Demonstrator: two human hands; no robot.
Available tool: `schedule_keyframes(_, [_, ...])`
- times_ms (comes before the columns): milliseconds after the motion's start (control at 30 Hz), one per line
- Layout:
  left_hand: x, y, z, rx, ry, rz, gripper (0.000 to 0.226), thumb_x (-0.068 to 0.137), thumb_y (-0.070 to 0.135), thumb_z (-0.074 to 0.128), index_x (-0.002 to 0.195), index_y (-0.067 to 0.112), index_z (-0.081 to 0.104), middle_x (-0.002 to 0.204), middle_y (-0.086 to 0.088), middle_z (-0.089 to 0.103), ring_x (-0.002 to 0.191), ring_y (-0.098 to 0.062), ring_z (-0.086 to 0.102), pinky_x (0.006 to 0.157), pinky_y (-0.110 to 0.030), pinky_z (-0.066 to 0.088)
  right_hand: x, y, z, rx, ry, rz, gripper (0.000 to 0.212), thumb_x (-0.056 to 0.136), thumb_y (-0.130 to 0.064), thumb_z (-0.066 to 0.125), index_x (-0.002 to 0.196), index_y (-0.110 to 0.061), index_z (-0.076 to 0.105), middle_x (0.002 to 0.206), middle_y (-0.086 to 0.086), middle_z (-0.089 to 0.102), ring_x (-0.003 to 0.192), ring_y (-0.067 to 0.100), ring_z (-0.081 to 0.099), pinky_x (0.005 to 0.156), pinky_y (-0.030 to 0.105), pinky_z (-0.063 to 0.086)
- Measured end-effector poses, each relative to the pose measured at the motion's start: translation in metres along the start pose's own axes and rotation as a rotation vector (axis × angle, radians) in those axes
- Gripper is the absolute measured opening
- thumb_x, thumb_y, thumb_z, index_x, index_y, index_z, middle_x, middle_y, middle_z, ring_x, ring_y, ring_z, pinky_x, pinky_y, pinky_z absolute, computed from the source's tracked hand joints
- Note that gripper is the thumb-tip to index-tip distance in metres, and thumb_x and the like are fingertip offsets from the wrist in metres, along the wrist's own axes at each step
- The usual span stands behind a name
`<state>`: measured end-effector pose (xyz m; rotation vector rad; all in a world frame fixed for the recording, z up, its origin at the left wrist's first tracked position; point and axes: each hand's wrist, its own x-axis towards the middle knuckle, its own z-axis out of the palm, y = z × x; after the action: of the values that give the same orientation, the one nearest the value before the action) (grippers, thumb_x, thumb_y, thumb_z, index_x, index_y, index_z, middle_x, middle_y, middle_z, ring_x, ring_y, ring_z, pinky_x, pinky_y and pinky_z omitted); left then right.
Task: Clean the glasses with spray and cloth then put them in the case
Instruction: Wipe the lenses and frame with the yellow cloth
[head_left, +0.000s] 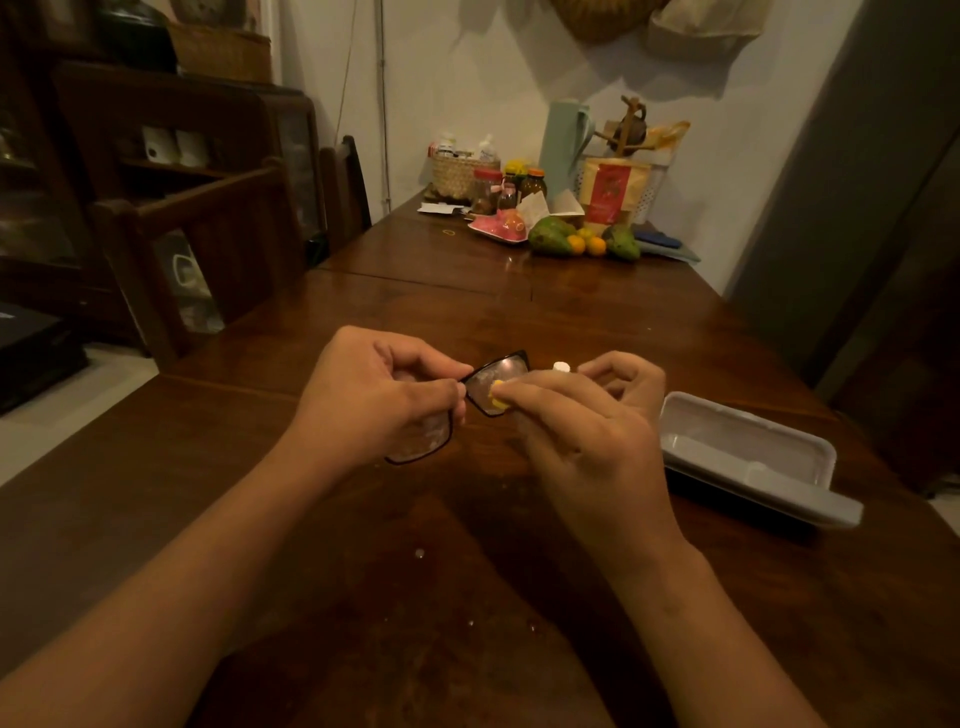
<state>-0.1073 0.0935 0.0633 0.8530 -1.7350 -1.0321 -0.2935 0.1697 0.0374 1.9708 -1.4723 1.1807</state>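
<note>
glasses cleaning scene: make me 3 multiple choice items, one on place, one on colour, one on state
1. Where is the case relative to the hands?
A) to the person's right
B) to their left
C) on a chair

2. What colour is the frame of the glasses?
A) red
B) black
C) white

3. What state is the case in?
A) zipped
B) shut
C) open

Answers: A, it lies on the table beside the right hand, which pinches the cloth; B, the rim by the left hand is black; C, its grey inside shows.
</note>
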Motion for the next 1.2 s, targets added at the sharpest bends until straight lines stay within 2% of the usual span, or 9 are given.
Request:
schedule_keyframes(133, [0.000,0.001,0.000,0.016,0.013,-0.005,0.019,0.077,-0.001,0.077,0.078,0.018,0.079,0.068,-0.007,0.076,0.068,-0.024,0.075,0.073,-0.041,0.060,-0.001,-0.002,0.000,0.046,-0.064,-0.073,0.019,0.092,-0.031,0.063,0.107,-0.028,0.075,0.113,-0.017,0.068,0.108,0.026,0.044,0.080,0.034,0.034])
schedule_keyframes(367, [-0.001,0.003,0.001,-0.016,-0.017,-0.002,0.019,0.078,-0.006,0.074,0.078,0.013,0.078,0.065,-0.011,0.074,0.063,-0.024,0.074,0.066,-0.037,0.060,0.003,0.012,-0.007,-0.034,0.002,0.050,0.020,0.089,-0.020,0.069,0.108,-0.022,0.075,0.111,-0.010,0.071,0.105,0.028,0.052,0.084,0.033,0.031])
schedule_keyframes(533, [-0.002,0.004,0.003,0.003,-0.012,0.004,0.019,0.078,-0.006,0.074,0.078,0.013,0.078,0.065,-0.009,0.075,0.062,-0.020,0.073,0.065,-0.031,0.059,0.001,0.003,-0.002,0.015,-0.017,-0.015,0.021,0.088,-0.017,0.072,0.108,-0.020,0.075,0.113,-0.008,0.070,0.105,0.030,0.049,0.080,0.037,0.035])
schedule_keyframes(633, [-0.002,0.004,0.001,-0.001,0.006,-0.008,0.016,0.078,-0.005,0.074,0.081,0.011,0.077,0.066,-0.009,0.075,0.064,-0.023,0.073,0.069,-0.035,0.059,0.000,0.003,-0.003,0.032,-0.056,-0.031,0.022,0.087,-0.019,0.072,0.109,-0.022,0.074,0.113,-0.011,0.069,0.107,0.029,0.047,0.081,0.033,0.032])
schedule_keyframes(733, [-0.002,0.005,0.001,-0.001,0.004,-0.008,0.016,0.078,-0.005,0.074,0.082,0.011,0.077,0.066,-0.009,0.075,0.064,-0.026,0.074,0.068,-0.038,0.060,0.000,0.006,-0.005,0.018,-0.037,0.015,0.021,0.089,-0.022,0.068,0.109,-0.021,0.074,0.111,-0.009,0.070,0.107,0.031,0.052,0.084,0.032,0.030])
schedule_keyframes(900, [-0.004,0.006,0.002,-0.006,-0.020,-0.001,0.020,0.078,-0.005,0.074,0.079,0.015,0.077,0.066,-0.008,0.075,0.062,-0.019,0.074,0.064,-0.029,0.060,0.000,0.001,-0.001,-0.019,-0.002,0.008,0.020,0.091,-0.019,0.070,0.110,-0.020,0.074,0.111,-0.007,0.070,0.104,0.033,0.052,0.084,0.030,0.030])
schedule_keyframes(1033, [-0.003,0.005,0.000,0.008,-0.011,0.007,0.016,0.078,-0.002,0.076,0.081,0.013,0.078,0.067,-0.008,0.075,0.064,-0.022,0.074,0.065,-0.031,0.061,-0.001,-0.001,0.000,0.014,-0.012,-0.038,0.021,0.091,-0.026,0.065,0.110,-0.023,0.074,0.111,-0.010,0.069,0.107,0.030,0.045,0.084,0.029,0.029])
schedule_keyframes(1200, [-0.003,0.005,0.001,-0.010,-0.005,0.012,0.016,0.077,-0.002,0.075,0.080,0.014,0.078,0.066,-0.008,0.075,0.063,-0.023,0.074,0.067,-0.035,0.061,0.000,0.004,-0.002,-0.032,0.022,0.048,0.019,0.089,-0.022,0.072,0.107,-0.020,0.075,0.106,-0.007,0.071,0.104,0.033,0.055,0.091,0.026,0.024])
